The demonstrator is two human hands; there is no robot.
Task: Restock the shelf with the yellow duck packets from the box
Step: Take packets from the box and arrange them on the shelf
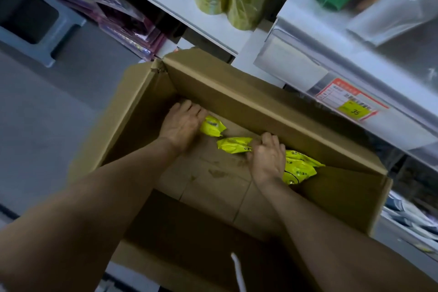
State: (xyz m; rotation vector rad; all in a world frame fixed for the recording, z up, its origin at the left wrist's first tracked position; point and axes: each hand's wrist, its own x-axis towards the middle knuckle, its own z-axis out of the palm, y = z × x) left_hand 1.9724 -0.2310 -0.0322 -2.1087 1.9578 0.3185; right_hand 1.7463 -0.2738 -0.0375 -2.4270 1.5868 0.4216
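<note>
Both your hands are down in the cardboard box (239,92), on its nearly bare floor. Your left hand (181,127) lies near the far left corner, over one end of a yellow duck packet (212,127). The palm hides that end, so I cannot tell whether the fingers have closed on it. Your right hand (267,157) is by the far wall, toward the right corner. Its fingers are curled, and they and the thumb pinch the end of the middle packet (234,145). A crumpled bunch of packets (299,168) lies just beside that wrist, against the right wall.

You seem to be gathering the last few. Get a full wrap round each packet's body before you lift, since thin film held by a corner will likely slip or tear. Sweep the left packet toward the middle one so that one hand can take both, leaving the other free for the bunch. Lift straight up past the far wall's rim, then carry them to the shelf (296,61) behind the price label (350,102).
</note>
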